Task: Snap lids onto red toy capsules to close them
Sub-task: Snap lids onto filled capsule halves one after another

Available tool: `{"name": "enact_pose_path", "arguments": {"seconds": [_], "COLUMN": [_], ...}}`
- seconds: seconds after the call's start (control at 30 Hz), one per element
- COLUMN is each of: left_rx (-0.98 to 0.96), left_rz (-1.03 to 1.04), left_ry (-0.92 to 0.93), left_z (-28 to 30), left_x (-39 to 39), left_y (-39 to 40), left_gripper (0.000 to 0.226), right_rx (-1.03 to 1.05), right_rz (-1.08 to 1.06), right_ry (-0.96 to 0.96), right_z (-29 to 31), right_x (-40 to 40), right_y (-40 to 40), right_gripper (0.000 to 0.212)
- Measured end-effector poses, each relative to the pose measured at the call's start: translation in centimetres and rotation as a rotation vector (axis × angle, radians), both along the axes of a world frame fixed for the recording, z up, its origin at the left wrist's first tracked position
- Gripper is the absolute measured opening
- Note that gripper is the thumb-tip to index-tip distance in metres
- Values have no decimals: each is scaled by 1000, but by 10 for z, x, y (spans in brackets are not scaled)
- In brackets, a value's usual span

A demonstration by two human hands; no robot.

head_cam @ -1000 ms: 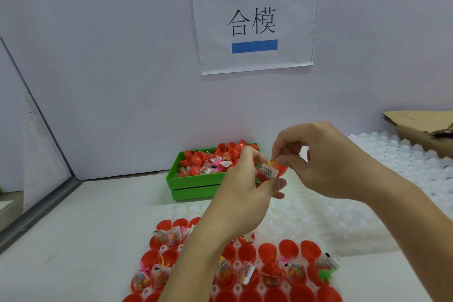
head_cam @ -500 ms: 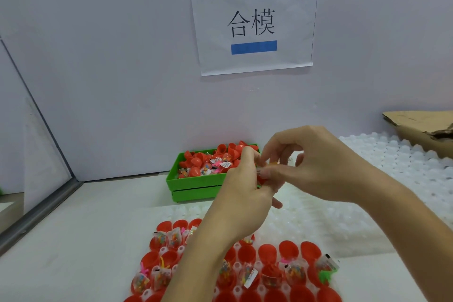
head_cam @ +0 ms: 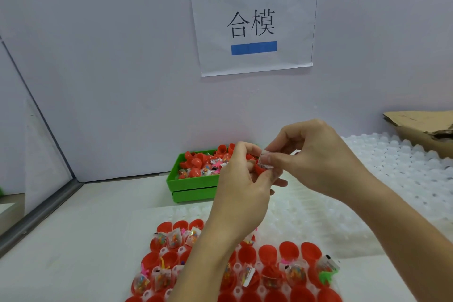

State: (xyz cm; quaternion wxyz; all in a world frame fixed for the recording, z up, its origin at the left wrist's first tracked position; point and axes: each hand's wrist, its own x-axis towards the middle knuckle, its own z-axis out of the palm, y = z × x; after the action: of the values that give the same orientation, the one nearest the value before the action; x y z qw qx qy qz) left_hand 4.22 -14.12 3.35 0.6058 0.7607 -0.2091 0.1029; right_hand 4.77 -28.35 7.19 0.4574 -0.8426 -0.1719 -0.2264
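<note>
A pale wall (head_cam: 110,56) fills the upper half of the frame, with a paper sign (head_cam: 253,22) taped near the top centre, bearing two black characters and two blue strips. Below it the white counter (head_cam: 85,240) spreads across the lower frame. A clear bubble-moulded tray (head_cam: 404,174) covers the right side, and a torn cardboard piece (head_cam: 421,127) lies at the right edge. At bottom centre, rows of open red capsule halves (head_cam: 289,252) sit in a moulded sheet, several holding small bagged toys. A green bin (head_cam: 191,184) at centre, against the wall, is heaped with more red halves and toy packets. The left hand (head_cam: 242,191) and the right hand (head_cam: 318,159) meet above the counter at mid-frame. The left hand's fingers curl round a red capsule (head_cam: 260,168), while the right hand's thumb and forefinger pinch a small toy packet (head_cam: 266,160) at the capsule's mouth.
</note>
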Motion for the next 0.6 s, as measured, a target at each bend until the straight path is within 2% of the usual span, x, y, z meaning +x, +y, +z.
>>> {"name": "enact_pose_path", "arguments": {"seconds": [0.3, 0.37, 0.5, 0.6], "left_rx": [2, -97, -462, -607], "left_rz": [0, -50, -80, -80], "left_ry": [-47, -3, 193, 297], "left_z": [-2, 0, 6, 9], "left_x": [2, 2, 5, 4], "left_y": [1, 2, 0, -2], "left_gripper": [13, 9, 16, 16], "right_rx": [34, 67, 54, -5], "right_rz": [8, 8, 9, 10], "right_ry": [126, 119, 46, -8], "right_z": [0, 0, 1, 0], "right_x": [1, 1, 1, 0], "right_y": [-5, -5, -5, -3], "right_gripper": [16, 16, 16, 19]}}
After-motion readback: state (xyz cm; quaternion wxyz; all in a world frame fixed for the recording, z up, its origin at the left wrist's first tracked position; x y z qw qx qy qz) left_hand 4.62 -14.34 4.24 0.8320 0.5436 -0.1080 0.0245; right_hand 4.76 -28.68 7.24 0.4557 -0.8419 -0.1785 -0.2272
